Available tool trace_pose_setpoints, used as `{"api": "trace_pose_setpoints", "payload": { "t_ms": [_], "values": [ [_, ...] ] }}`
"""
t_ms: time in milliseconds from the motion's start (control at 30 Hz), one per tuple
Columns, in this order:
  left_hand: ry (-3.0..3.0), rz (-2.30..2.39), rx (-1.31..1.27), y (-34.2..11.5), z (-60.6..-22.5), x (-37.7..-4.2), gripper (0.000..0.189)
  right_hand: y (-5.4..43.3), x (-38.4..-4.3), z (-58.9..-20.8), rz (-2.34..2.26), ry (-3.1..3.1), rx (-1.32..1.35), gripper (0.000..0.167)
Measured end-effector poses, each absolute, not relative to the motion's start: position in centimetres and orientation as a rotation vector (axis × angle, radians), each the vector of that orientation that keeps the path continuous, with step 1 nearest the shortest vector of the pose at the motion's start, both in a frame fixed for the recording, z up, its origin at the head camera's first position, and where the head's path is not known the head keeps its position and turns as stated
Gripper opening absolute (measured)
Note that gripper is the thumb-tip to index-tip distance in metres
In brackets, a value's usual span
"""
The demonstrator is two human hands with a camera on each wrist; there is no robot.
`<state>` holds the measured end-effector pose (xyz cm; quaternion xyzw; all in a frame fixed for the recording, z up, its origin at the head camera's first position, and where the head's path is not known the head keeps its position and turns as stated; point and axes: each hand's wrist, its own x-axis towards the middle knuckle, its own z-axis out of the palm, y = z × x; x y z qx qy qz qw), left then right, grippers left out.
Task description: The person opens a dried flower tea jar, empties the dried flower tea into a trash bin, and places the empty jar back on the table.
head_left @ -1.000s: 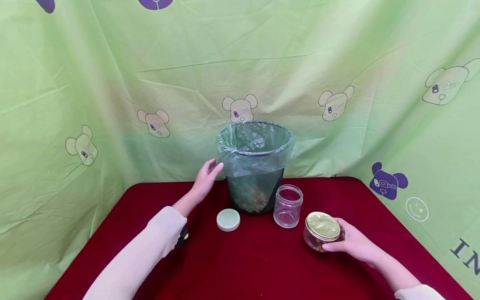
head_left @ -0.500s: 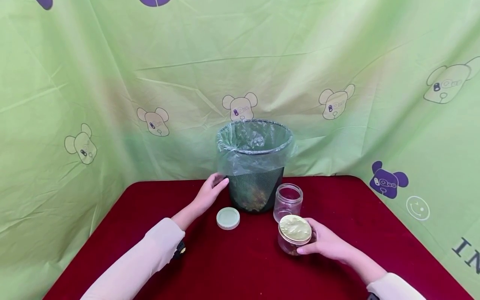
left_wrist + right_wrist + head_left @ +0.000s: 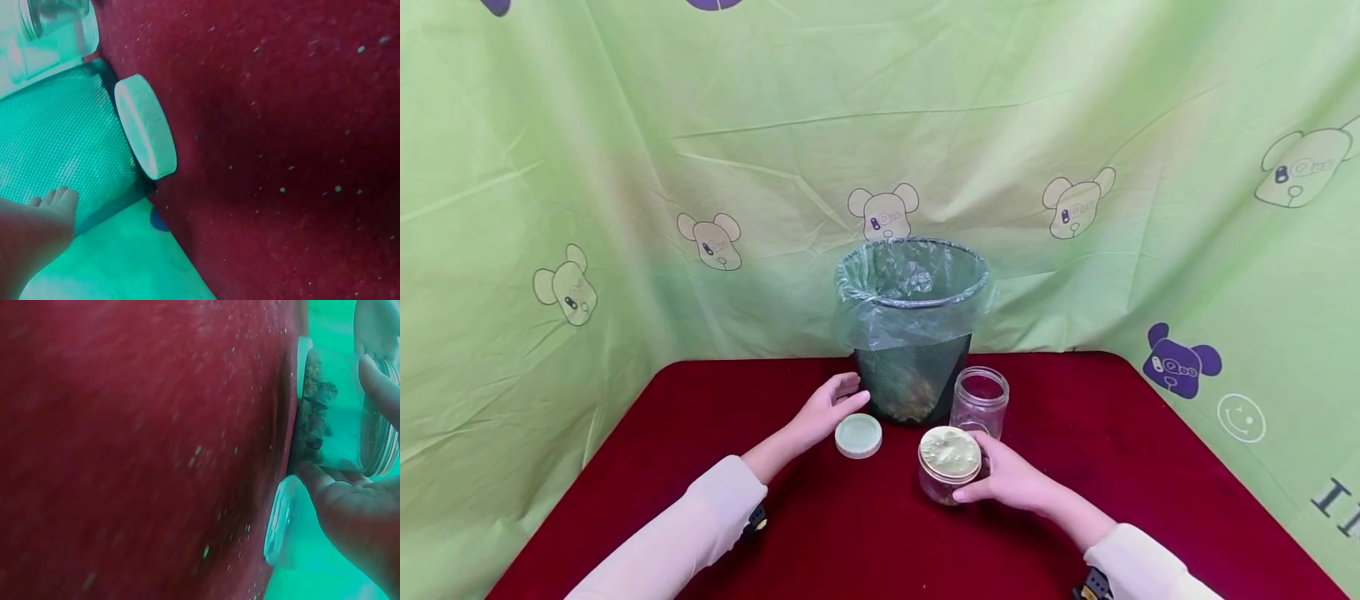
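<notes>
Left arm [image 3: 692, 523] extended forward; left grip [image 3: 826, 413] relaxed, thumb apart, near pale lid [image 3: 858, 436]. Right grip [image 3: 1009, 477] curled round gold-topped jar [image 3: 949, 462].

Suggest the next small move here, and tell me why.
Probably bring the left hand over to the gold-topped jar: the right hand grips its side, the gold cover spans its mouth, and the left hand holds nothing.

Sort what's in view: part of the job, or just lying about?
Likely job:
gold-topped jar, held in the right grip
lid and bin, both near the left grip

Probably just there:
open jar, standing beside the bin
green curtain
</notes>
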<state>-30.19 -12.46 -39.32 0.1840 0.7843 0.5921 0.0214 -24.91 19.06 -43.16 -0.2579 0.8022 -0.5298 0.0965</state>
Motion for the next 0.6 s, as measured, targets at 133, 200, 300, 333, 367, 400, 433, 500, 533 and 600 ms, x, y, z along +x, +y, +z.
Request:
{"api": "trace_pose_setpoints", "payload": {
  "t_ms": [133,200,300,333,367,400,433,500,533,600],
  "values": [
    [2.445,1.740,0.681,-12.2,-40.2,-29.8,0.063,17.9,-25.2,-43.3,-1.546,2.399,-0.776,0.074],
    [2.464,1.668,0.731,-11.9,-40.5,-29.5,0.066,17.4,-25.4,-43.3,-1.543,2.394,-0.787,0.074],
    [2.479,1.555,0.799,-11.5,-40.8,-29.0,0.070,16.7,-25.6,-43.5,-1.551,2.371,-0.822,0.074],
    [2.489,1.512,0.828,-11.3,-40.9,-28.9,0.071,16.5,-25.7,-43.5,-1.553,2.366,-0.828,0.073],
    [2.494,1.472,0.847,-11.2,-40.9,-28.7,0.072,16.3,-25.8,-43.6,-1.556,2.363,-0.833,0.073],
    [2.495,1.437,0.864,-11.0,-41.0,-28.6,0.073,16.1,-25.8,-43.7,-1.558,2.359,-0.842,0.073],
    [2.500,1.403,0.881,-10.9,-41.1,-28.5,0.074,15.9,-25.9,-43.7,-1.561,2.349,-0.850,0.072],
    [2.507,1.351,0.913,-10.6,-41.2,-28.2,0.076,15.5,-25.9,-43.8,-1.556,2.350,-0.857,0.073],
    [2.504,1.332,0.919,-10.5,-41.2,-28.1,0.077,15.4,-25.9,-43.9,-1.551,2.352,-0.858,0.073],
    [2.506,1.298,0.935,-10.2,-41.4,-28.0,0.079,15.1,-26.0,-44.0,-1.545,2.348,-0.861,0.074]
  ]
}}
